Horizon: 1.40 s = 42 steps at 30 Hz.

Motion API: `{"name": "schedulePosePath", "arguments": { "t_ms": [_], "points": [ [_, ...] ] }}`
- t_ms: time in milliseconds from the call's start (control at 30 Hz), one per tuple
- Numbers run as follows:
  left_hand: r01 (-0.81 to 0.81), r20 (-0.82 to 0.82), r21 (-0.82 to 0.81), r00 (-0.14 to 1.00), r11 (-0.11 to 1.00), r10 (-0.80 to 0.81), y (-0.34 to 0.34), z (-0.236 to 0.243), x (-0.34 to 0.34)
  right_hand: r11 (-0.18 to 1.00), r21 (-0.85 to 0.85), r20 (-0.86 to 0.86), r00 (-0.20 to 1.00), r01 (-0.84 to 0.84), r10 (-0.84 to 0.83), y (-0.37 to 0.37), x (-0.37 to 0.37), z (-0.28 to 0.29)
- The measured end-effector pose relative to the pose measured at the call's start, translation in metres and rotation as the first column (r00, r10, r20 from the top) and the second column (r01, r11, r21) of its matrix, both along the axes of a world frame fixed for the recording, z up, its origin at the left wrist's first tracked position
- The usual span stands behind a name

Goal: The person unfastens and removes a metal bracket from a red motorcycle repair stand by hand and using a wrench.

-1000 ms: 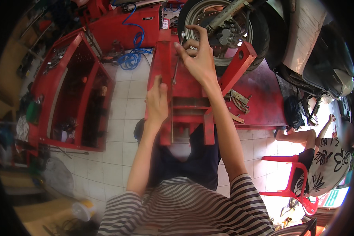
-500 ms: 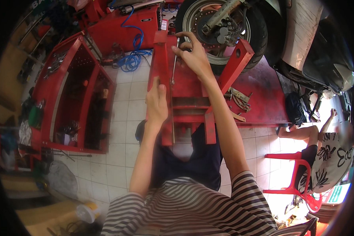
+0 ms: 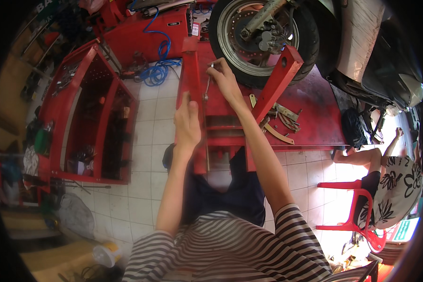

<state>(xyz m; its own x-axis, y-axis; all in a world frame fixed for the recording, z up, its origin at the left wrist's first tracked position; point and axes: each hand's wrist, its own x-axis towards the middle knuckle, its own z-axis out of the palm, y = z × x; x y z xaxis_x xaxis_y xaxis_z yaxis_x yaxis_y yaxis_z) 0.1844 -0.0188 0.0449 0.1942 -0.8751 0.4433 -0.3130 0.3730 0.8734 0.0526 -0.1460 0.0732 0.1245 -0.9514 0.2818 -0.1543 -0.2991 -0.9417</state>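
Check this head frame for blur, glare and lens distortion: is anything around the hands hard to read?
Head view: strong fisheye, the red lift frame bows and the corners go black. The left hand is slightly motion-smeared; the right hand on the slim metal tool is sharper. Daylight blows out the floor tiles at lower right; the tool cart interior is dark.

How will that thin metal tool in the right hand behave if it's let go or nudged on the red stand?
The slim metal tool looks like a rigid steel bar, so it probably won't flex. Pinched near its top by the right hand, it hangs down and would likely drop if released. On the painted red stand it may slide; whether it would roll I cannot tell.
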Motion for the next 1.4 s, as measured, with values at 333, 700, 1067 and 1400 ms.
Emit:
{"name": "schedulePosePath", "arguments": {
  "t_ms": [333,700,1067,1400],
  "points": [
    [-0.025,0.012,-0.025,1.0,0.999,0.025,0.0,-0.001,0.0,0.924,0.324,0.361,0.929,-0.204,0.079,0.012,-0.002,0.004],
    [0.002,0.004,-0.061,1.0,0.998,-0.002,0.0,0.002,0.0,0.891,0.385,0.315,0.942,-0.24,0.118,0.011,-0.007,0.007],
    [0.057,-0.037,-0.093,0.997,0.994,-0.061,0.003,0.01,0.0,0.948,0.265,-0.062,0.978,-0.175,0.198,0.019,-0.006,0.048],
    [0.079,-0.033,-0.095,0.996,0.992,-0.082,0.013,0.021,-0.001,0.879,0.329,0.126,0.939,-0.345,0.321,0.011,-0.011,0.04]
  ]
}}
